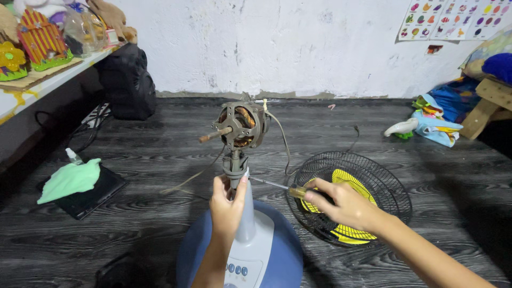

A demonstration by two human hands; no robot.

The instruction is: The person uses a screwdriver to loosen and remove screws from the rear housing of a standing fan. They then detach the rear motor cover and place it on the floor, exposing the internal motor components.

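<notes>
Left hand (pixel 226 205) is clamping the fan's grey neck (pixel 235 166) below the bare motor (pixel 241 125); right hand (pixel 341 205), fingers closed, is holding a screwdriver (pixel 280 187) against it.

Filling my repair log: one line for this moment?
left hand: grips fan neck | right hand: screwdriver tip at neck | motor bare | grille on floor

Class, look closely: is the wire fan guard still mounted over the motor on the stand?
No. The wire guard lies flat on the floor beside the blue base, and the motor stands bare on its stand.
</notes>
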